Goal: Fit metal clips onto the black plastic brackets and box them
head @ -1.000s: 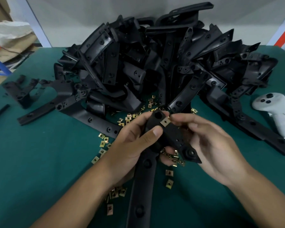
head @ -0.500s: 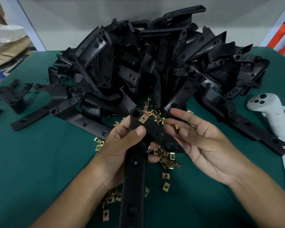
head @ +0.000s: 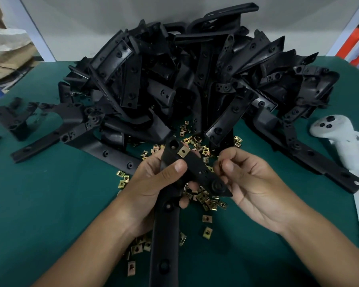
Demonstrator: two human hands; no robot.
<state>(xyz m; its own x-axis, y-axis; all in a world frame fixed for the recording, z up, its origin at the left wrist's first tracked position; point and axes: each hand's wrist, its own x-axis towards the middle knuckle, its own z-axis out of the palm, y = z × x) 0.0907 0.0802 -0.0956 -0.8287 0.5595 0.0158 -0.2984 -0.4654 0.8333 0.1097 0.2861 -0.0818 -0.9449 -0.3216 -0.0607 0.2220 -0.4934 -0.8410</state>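
Green table (head: 39, 204), pale wall (head: 112, 17) behind.

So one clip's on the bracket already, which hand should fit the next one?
Probably the right hand. The left hand grips the bracket with the fitted clip at its top, so it is occupied. The right sits beside the bracket's lower end, fingers curled, directly above the loose clips.

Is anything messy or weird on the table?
The brass clips lie scattered loose over the green mat, and a white game controller sits oddly beside the black bracket pile.
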